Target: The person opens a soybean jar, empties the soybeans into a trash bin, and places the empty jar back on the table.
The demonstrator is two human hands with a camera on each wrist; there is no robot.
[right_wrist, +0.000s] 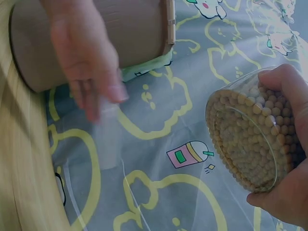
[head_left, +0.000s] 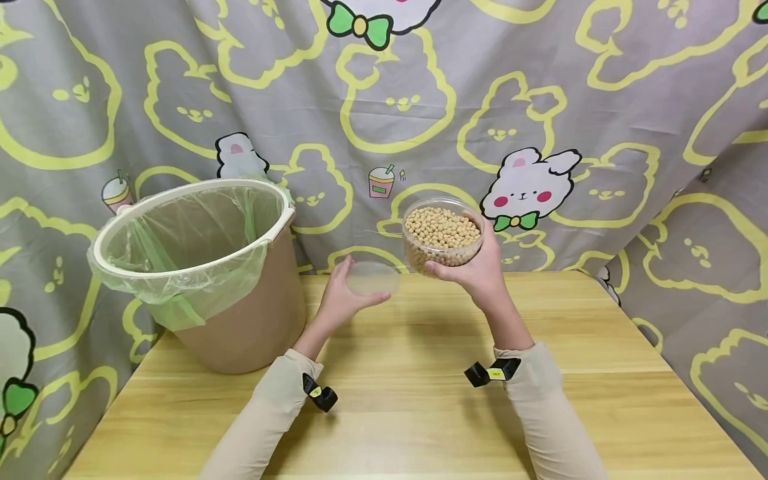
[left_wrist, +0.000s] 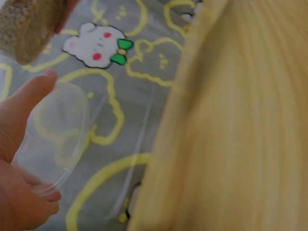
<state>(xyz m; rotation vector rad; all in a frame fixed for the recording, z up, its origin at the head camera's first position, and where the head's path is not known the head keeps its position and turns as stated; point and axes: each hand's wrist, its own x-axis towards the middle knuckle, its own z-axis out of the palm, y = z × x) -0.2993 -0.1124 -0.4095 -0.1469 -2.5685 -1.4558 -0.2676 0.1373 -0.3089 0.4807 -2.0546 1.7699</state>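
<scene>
In the head view my left hand (head_left: 341, 300) holds a thin, translucent round lid (head_left: 373, 280) by its edge, between thumb and fingers. The lid (left_wrist: 65, 127) is tilted on its side in the left wrist view. My right hand (head_left: 485, 270) grips a clear round plastic jar (head_left: 414, 252) from its right side, thumb and fingers around the wall. Pale yellow soybeans (head_left: 443, 227) fill most of this uncovered jar, which is raised above the table and leans slightly. The right wrist view shows the beans (right_wrist: 248, 139) through the jar's bottom and side.
A brown waste bin (head_left: 258, 327) with a cream rim stands at the table's left, lined with a pale green plastic bag (head_left: 186, 293). Below both hands lies the wood-grain table (head_left: 396, 400). A grey curtain (head_left: 432, 167) with cartoon prints hangs right behind it.
</scene>
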